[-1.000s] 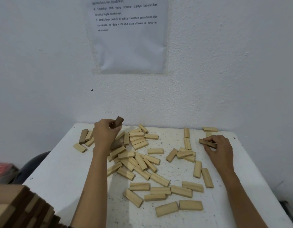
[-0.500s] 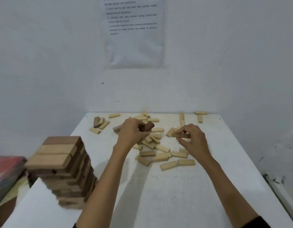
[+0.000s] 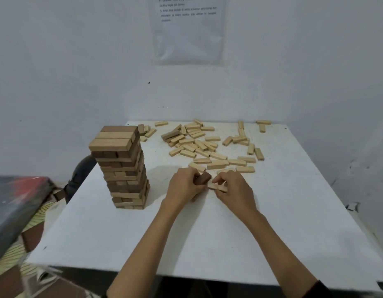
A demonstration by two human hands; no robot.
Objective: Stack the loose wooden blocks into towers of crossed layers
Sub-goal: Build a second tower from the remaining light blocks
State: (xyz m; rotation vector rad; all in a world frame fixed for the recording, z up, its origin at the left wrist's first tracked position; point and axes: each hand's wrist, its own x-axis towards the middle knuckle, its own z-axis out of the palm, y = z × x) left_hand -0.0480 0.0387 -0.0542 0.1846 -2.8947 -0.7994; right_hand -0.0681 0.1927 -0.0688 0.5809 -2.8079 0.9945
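While bent over the white table (image 3: pixel 207 244), gripped a dark brown block (image 3: pixel 203 178) in the left hand (image 3: pixel 184 186), with fingers curled round its near end and with its far end tilted up toward the right hand (image 3: pixel 233 190). Pinched a pale wooden block (image 3: pixel 216 186) in the right hand, between thumb and fingertips, lying nearly flat and very low; could not tell whether touching the table top or just above it. Held both hands close together, with the two blocks meeting in the gap between them.

Well to the left of the left hand, saw a tower (image 3: pixel 121 166) of crossed layers, upright, made of mixed pale and dark blocks, with three blocks side by side on top, the farthest of them dark.

Beyond both hands, toward the white wall (image 3: pixel 68 72), saw many loose pale blocks (image 3: pixel 197 143) scattered flat, with the nearest ones just past the fingertips and some overlapping in a heap farther off. Far beyond the right hand, noticed a few more at the back corner of the table.

High above the hands, noticed a paper sheet (image 3: pixel 189 29) on the wall, with print too small to read. Far to the left of the left hand, off the table, noticed a blurred dark and red object (image 3: pixel 14 203) and, behind the tower, a dark rounded shape (image 3: pixel 83 171); could not tell what either was.
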